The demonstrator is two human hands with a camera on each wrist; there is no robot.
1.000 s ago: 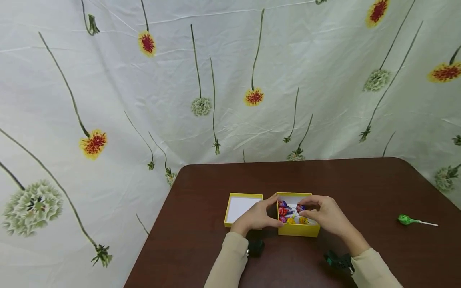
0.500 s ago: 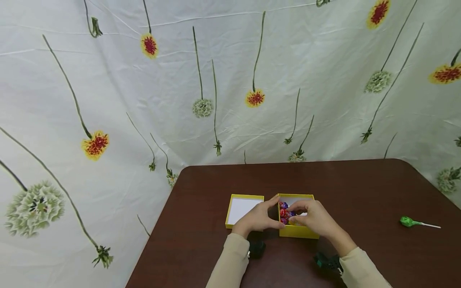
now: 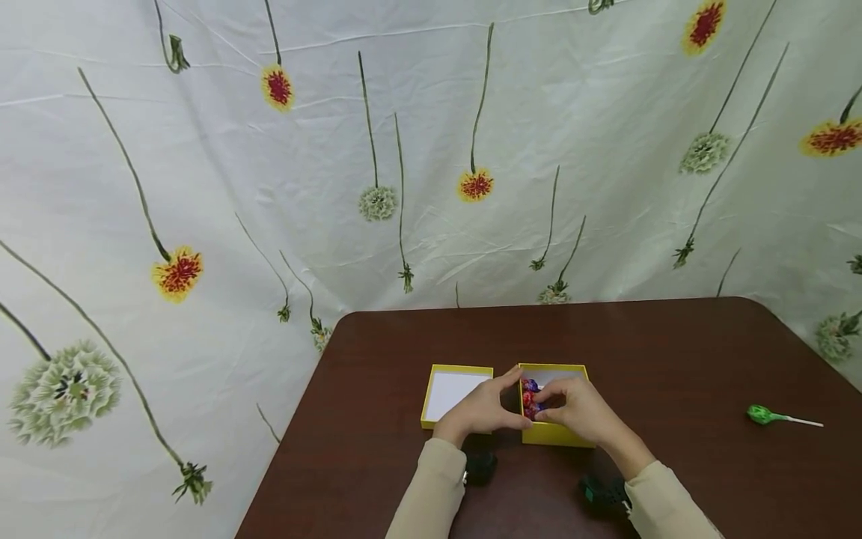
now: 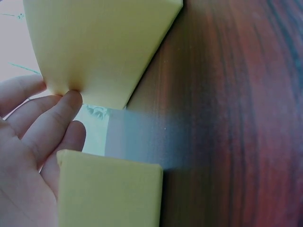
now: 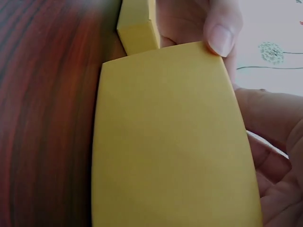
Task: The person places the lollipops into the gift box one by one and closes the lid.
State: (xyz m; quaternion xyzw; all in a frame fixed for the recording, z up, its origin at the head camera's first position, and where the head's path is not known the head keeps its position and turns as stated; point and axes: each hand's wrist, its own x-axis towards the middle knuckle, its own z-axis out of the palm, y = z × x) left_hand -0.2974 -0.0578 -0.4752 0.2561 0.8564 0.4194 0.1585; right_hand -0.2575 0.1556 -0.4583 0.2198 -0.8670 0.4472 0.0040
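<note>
A yellow box (image 3: 559, 435) with a white inside stands uncovered on the table, several wrapped lollipops (image 3: 529, 395) along its left side. My left hand (image 3: 480, 409) grips the box's left end, thumb at the front corner and fingertips at the back. In the left wrist view those fingers (image 4: 57, 116) touch the box's yellow wall (image 4: 102, 42). Inside the box, my right hand (image 3: 584, 410) pinches a purple-red lollipop (image 3: 540, 406) between thumb and fingers. That hand covers much of the box's right part, and its held lollipop is mostly hidden.
The box's lid (image 3: 454, 392) lies inside up, left of the box and partly behind my left hand. A green lollipop (image 3: 761, 415) with a white stick lies far right on the dark brown table (image 3: 660, 359). A flower-print cloth (image 3: 431, 150) hangs behind.
My right hand has moved left and down into the box with the purple-red lollipop, covering the yellow lollipops seen earlier. My left hand keeps its place on the box.
</note>
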